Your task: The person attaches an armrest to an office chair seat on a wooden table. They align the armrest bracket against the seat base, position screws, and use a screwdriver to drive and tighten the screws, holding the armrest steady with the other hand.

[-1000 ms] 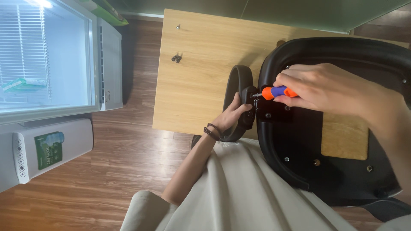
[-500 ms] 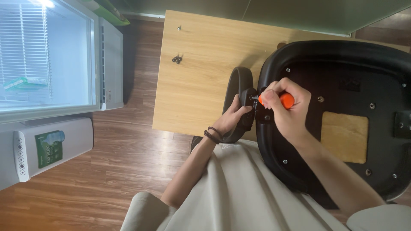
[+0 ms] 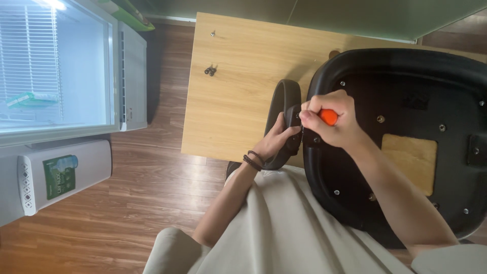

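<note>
Now bent closer over the work than a moment ago, the right hand [image 3: 332,122] is clenched on an orange-handled screwdriver [image 3: 328,117], its arm swung in across the upturned black chair seat [image 3: 406,142] on the wooden table [image 3: 238,91]. The left hand [image 3: 278,139] grips the dark armrest [image 3: 285,101] at the seat's left edge; loose screws [image 3: 210,70] lie well apart, toward the table's far left corner.

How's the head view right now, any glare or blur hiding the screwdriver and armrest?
Head view: sharp and evenly lit at the right hand on the orange-handled screwdriver and the left hand on the armrest; the open fridge at left is blown out; the wide lens bends the edges.
</note>
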